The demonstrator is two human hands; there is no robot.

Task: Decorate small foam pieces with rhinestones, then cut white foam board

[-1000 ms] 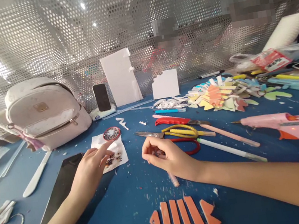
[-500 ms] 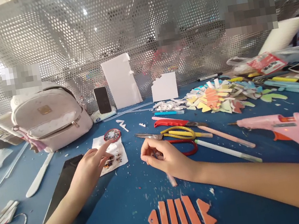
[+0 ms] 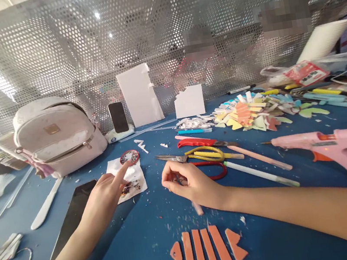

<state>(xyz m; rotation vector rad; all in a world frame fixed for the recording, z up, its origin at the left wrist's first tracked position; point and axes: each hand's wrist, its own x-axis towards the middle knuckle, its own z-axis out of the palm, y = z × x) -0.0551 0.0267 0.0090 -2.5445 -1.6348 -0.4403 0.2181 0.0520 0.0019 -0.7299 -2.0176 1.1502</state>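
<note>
My left hand [image 3: 106, 195] reaches over a white paper [image 3: 110, 168] bearing dark specks, its index finger stretched out. The fingertip is at the lower edge of a small round red-rimmed dish [image 3: 129, 157] with tiny bits in it. My right hand [image 3: 190, 184] is closed, fingers curled with thumb against them; what they may hold is hidden. Behind it lie yellow-handled scissors [image 3: 208, 154] and a red handle loop [image 3: 222, 169]. A pale pink stick end [image 3: 197, 208] shows beneath that hand. Orange cut pieces [image 3: 208, 251], several strips between a head and tail shape, lie in front.
A pink glue gun [image 3: 322, 141] lies at right, its tip pointing left. Behind are a red-handled cutter [image 3: 195, 142] and a pile of coloured scraps [image 3: 250, 113]. A pale backpack [image 3: 57, 135], a white knife [image 3: 45, 207] and a black flat panel [image 3: 72, 218] are left.
The whole view has shifted slightly. Both hands keep nearly the same pose and place; the left index finger still points at the dish.
</note>
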